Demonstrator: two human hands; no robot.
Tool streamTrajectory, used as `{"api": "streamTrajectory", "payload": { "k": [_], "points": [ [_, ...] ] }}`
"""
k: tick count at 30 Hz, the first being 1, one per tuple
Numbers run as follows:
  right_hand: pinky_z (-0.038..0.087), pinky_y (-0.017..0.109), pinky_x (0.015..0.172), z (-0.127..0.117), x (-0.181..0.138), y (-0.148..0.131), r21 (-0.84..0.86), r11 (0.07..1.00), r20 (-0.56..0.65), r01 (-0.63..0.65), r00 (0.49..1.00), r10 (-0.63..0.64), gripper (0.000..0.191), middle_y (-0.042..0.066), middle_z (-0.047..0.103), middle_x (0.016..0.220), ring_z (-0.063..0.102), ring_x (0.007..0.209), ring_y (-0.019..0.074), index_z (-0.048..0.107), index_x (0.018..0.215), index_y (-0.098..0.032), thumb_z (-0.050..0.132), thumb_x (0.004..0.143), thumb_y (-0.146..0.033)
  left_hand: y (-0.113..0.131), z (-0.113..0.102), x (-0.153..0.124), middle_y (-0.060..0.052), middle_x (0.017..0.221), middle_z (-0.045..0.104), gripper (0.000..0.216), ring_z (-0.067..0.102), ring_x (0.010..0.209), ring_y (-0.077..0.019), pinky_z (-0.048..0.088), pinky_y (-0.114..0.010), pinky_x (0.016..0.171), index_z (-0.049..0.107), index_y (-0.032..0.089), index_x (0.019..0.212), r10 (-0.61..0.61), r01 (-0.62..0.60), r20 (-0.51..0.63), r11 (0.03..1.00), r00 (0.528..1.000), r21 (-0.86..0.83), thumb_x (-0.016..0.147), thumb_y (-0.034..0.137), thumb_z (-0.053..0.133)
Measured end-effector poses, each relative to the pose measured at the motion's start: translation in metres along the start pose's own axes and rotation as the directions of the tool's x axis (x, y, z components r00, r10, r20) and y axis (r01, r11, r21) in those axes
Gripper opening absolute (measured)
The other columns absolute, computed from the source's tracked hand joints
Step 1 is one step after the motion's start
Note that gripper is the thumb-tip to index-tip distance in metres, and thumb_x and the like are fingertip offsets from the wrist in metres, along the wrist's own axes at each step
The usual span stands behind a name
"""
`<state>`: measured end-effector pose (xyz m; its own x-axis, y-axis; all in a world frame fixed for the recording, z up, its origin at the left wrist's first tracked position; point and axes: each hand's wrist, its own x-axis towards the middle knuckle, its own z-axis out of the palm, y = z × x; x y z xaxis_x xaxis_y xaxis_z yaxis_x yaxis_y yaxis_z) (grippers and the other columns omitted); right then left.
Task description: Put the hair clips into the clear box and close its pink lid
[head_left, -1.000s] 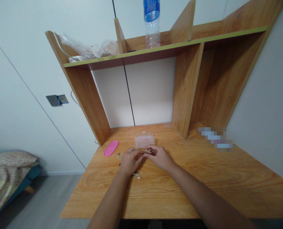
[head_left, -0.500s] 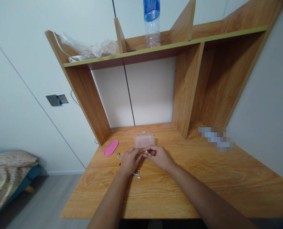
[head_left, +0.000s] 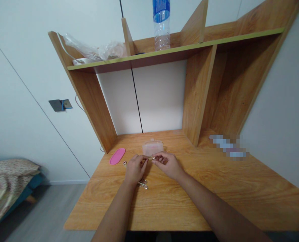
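Between the fingertips of both hands is a slim gold-coloured metal piece [head_left: 151, 157], too small to make out its kind. My left hand [head_left: 135, 169] pinches its left end, and my right hand [head_left: 170, 164] closes on the right end with thumb and fingers. Under my left wrist, several shiny metal pieces [head_left: 143, 184] lie on the desk, partly covered. Another small ornament [head_left: 124, 164] rests just left of my left hand. Right behind the hands stands a clear plastic box [head_left: 153, 147], its front edge hidden by the fingers.
A pink oval tray or lid [head_left: 117, 156] lies left on the wooden desk [head_left: 169, 208]. Shelf panels [head_left: 197, 101] rise at the back, carrying a water bottle [head_left: 161, 30] and a plastic bag [head_left: 111, 50]. A blurred-out object [head_left: 227, 146] lies at right.
The fingertips have shifted slightly, and the gold-coloured piece now lies straighter between them. My left hand has moved a little to the left.
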<state>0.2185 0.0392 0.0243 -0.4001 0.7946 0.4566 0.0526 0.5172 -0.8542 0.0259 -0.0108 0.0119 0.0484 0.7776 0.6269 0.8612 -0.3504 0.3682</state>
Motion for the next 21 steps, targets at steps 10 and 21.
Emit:
{"api": "streamTrajectory", "payload": {
  "k": [10, 21],
  "points": [
    [0.057, 0.03, 0.067, -0.002, 0.004, 0.012, -0.031, 1.0, -0.091, 0.0, 0.996, -0.003, 0.023, 0.006, 0.075, 0.085, 0.069, 0.074, 0.0191, 0.075, 0.098, -0.019, 0.069, 0.085, -0.036, -0.001, 0.002, 0.001, -0.006, 0.094, 0.073, 0.028, 0.065, 0.079, -0.0172, 0.053, -0.03, 0.075, 0.067, 0.021, 0.123, -0.022, 0.011, -0.094, 0.994, 0.995, -0.107, 0.096, 0.021, 0.059],
    [0.061, 0.038, 0.076, 0.0, 0.004, 0.008, 0.046, 0.998, -0.028, -0.046, 0.998, 0.048, 0.029, 0.01, 0.079, 0.093, 0.074, 0.08, 0.0226, 0.077, 0.103, -0.017, 0.07, 0.082, -0.035, 0.003, 0.0, 0.002, -0.004, 0.083, 0.072, 0.02, 0.064, 0.072, -0.0154, 0.052, -0.026, 0.068, 0.076, 0.024, 0.109, 0.001, -0.003, -0.017, 0.993, 1.0, -0.119, 0.092, 0.02, 0.066]
  ]
}}
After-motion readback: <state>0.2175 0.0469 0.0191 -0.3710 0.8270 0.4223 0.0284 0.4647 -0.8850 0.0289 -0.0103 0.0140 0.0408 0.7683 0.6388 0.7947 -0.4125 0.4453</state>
